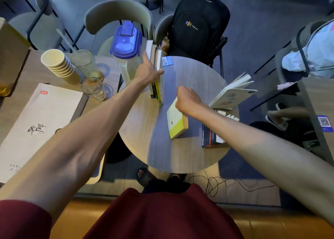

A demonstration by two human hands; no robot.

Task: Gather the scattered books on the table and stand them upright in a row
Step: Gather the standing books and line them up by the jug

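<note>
On the round table (159, 148), w/ the upright row (156, 79) as landmark: row of approx. four books stands near the table's far-left edge, just right of the blue-lidded pitcher (126, 45), spines toward the camera. Left hand (149, 70) is clamped over the row's top, thumb on the right-side cover, fingers on the left, bracing it upright. Right hand (188, 98) is closed on the top edge of the yellow-banded book (176, 119), which sits tilted, lower edge on the table, near and to the right of the row.

Step, as I judge it: mid-gather, bringing book no. 5 over to the row. Next move prob. calls for standing it vertical, sliding it flush vs. the rightmost cover, while the left hand shifts to take in the extra width w/o letting the row topple.

Left to do: open white book (233, 92), pages fanned, well right of the row; dark book (210, 135) lying flat, right and nearer; pale folded thing btw. them, can't tell what.

Materials: table is smooth wood-grain laminate, so books may skid. Yellow-banded one is a thick soft paperback, matte. Row's covers are thin and of uneven height. Open book needs closing first.
</note>
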